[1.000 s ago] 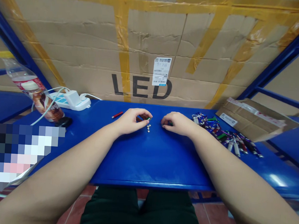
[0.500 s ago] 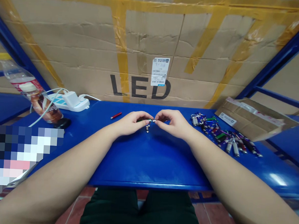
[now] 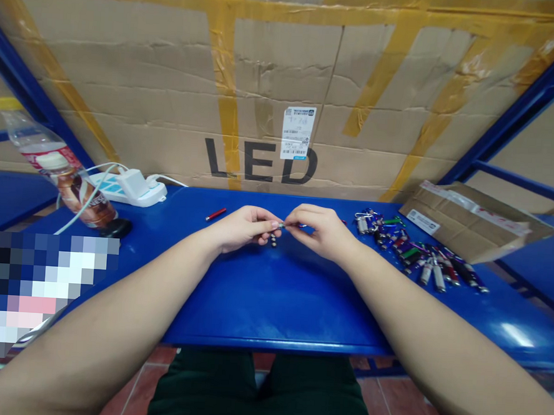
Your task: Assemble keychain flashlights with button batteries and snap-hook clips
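The fingers (image 3: 270, 224) of the left hand (image 3: 244, 229) and the right hand (image 3: 325, 233) pinch a slim keychain flashlight (image 3: 283, 224) from opposite sides, thumbs and forefingers pressed together on it. The two hands nearly meet above the middle of the blue counter (image 3: 275, 314), holding the flashlight up off the surface. It lies roughly level, and its small parts are too tiny to make out clearly.

Just below the fingertips, a short row of button cells (image 3: 274, 240) sits on the counter. A red mini flashlight (image 3: 216, 214) lies alone to the left of the left hand, near the counter's far edge. To the right of the right hand, a loose heap of keychain flashlights (image 3: 419, 254) in red, green, purple and silver spreads across the counter, with metal key rings and straps tangled among them. Beyond that heap, a torn piece of cardboard (image 3: 468, 222) with a white label rests at the far right corner.

At the far left, a white power strip (image 3: 123, 189) with a plug in it sits near a plastic bottle (image 3: 60, 178) of milky brown drink, which lies tilted with its cap toward the strip. A large taped cardboard carton (image 3: 261, 163) printed "LED" stands behind the counter. A pixelated patch (image 3: 32, 293) hides the lower left of the view.
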### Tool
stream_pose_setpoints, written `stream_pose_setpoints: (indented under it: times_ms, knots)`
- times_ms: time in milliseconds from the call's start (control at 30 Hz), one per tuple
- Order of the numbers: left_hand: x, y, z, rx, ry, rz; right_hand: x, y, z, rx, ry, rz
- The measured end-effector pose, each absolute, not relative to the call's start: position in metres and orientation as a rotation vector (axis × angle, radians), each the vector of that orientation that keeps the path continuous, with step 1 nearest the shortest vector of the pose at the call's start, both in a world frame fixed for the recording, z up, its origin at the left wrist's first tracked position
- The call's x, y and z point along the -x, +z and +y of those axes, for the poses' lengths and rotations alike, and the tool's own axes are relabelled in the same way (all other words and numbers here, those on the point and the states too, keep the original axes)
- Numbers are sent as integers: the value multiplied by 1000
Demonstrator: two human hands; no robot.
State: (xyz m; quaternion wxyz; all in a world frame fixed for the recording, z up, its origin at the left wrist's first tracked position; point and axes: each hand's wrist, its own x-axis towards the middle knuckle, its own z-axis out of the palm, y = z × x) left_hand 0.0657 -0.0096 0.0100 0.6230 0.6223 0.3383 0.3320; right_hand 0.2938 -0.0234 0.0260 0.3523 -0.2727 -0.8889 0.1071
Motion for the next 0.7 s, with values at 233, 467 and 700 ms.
stream_pose_setpoints:
  times_ms: [233,467,700]
  knots:
    - [-65,9,-12,-1824,833,866,-286,13,-19,926,998,-1892]
    - [-74,11,-22,-2474,1069,847,-285,11,-14,989,1754,-1265]
    - [-75,9,-21,-2426,1073,970,-287,10,-11,975,1710,-1317]
